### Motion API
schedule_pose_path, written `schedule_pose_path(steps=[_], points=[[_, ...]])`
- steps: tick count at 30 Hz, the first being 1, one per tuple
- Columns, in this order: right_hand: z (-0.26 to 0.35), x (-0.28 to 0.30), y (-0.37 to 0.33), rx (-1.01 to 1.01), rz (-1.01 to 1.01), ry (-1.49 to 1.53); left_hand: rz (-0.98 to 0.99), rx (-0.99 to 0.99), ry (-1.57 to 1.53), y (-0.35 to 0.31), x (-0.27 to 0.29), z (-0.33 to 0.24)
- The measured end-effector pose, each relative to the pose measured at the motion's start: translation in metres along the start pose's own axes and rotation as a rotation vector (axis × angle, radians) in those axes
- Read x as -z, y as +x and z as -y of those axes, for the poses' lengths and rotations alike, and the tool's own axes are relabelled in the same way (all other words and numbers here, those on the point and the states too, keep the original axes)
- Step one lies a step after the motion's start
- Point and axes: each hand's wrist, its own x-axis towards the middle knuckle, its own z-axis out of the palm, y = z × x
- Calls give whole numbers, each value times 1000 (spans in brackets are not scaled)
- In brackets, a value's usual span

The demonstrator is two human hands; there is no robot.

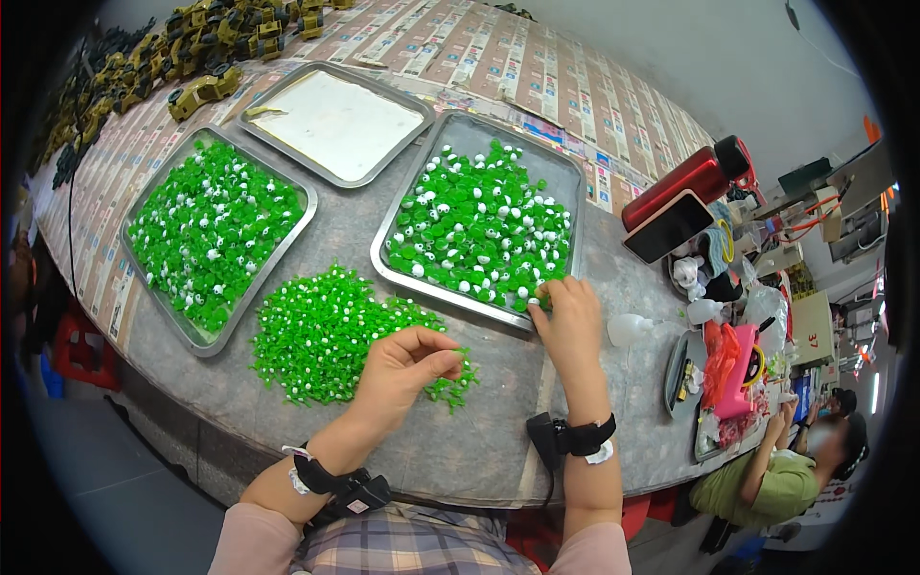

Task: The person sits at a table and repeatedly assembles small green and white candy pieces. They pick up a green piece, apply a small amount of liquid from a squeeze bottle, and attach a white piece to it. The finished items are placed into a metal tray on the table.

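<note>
Head view: a broad grey worktop [470,446] is covered toward its far side with printed paper. Yellow toy vehicles [206,43] are heaped at the far left. Three metal trays are set out: the right tray [460,304] and the left tray [278,257] are strewn with round green and white pieces, while the far tray [391,152], placed behind and between them, is white inside. A mound of smaller green and white parts [316,335] is spread directly on the worktop, in front of the trays. A red bottle [676,187] is seen at the right. The right hand [572,321] is held at the right tray's near right corner, the left hand [402,369] at the mound's right edge. A dark-screened phone [671,228] is placed beside the bottle. The right fingers are bent close together at a white piece [534,303], the left fingers at a tiny green part [464,352]; whether either is gripped cannot be told.
</note>
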Motion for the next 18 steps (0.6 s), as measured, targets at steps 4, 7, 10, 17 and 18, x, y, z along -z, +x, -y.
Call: schedule_pose_path(steps=[4,7,10,17,18], points=[[4,14,-1,7,-56,72,25,15,-17,0,-1,-3],[33,42,-12,-200,98,514,66,24,-27,-2,1,-2],[54,46,-29,4,204,696,109,12,-45,-3,3,-3],[59,34,-44,-146,240,1023,205,63,3,-2,2,3],[58,34,-43,-143,263,1027,200,52,-6,-2,2,2]])
